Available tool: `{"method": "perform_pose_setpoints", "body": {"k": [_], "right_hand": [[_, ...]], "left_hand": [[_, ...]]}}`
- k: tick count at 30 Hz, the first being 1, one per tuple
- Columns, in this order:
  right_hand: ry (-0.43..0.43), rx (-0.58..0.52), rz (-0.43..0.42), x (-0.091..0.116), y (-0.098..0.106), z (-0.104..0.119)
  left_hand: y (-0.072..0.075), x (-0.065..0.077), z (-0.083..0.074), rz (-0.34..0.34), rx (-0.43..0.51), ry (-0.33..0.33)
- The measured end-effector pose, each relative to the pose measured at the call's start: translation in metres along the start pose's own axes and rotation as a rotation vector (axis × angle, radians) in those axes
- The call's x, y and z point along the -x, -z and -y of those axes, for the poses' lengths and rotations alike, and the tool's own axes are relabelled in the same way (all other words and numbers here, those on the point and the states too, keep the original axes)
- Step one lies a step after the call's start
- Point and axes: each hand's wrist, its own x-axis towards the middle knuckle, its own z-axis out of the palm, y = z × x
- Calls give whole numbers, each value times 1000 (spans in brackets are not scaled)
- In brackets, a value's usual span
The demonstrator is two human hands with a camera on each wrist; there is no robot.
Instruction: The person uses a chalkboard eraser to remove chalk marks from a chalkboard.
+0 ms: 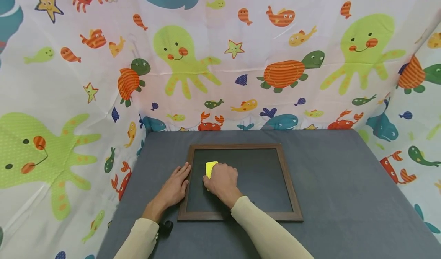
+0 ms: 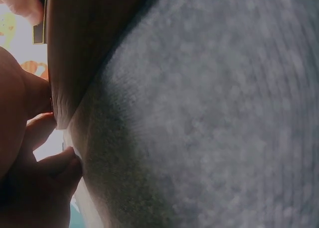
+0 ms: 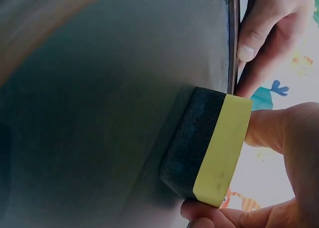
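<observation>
A chalkboard (image 1: pixel 258 178) in a brown wooden frame lies flat on the grey-covered table. My right hand (image 1: pixel 224 180) grips a board eraser (image 1: pixel 211 168) over the board's left part. In the right wrist view, the eraser (image 3: pixel 224 148) shows a yellow top and a black felt underside, its felt against the dark surface, with thumb and fingers on opposite sides. My left hand (image 1: pixel 173 188) rests at the frame's left edge, fingers extended along it. The left wrist view shows that hand's fingers (image 2: pixel 55 163) at the wooden edge.
The grey tabletop (image 1: pixel 341 182) extends to the right of the board. A white curtain (image 1: pixel 220 79) printed with sea animals encloses the back and both sides. Beside the left wrist is a small black rounded object (image 1: pixel 166 228).
</observation>
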Motion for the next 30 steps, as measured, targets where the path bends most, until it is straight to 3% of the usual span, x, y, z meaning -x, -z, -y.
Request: {"method": "perform_pose_setpoints", "body": {"k": [12,20,30], "right_hand": [[-55,-54,36,0,0,-20],[-133,-100,31,6,16,-62],[-199,-114,14,15,21,-116]], "left_hand": [[-4,0,1,25,-2,-18],[2,1,1,-11,-1,-52],[2,2,4,2,-21,-53]]}}
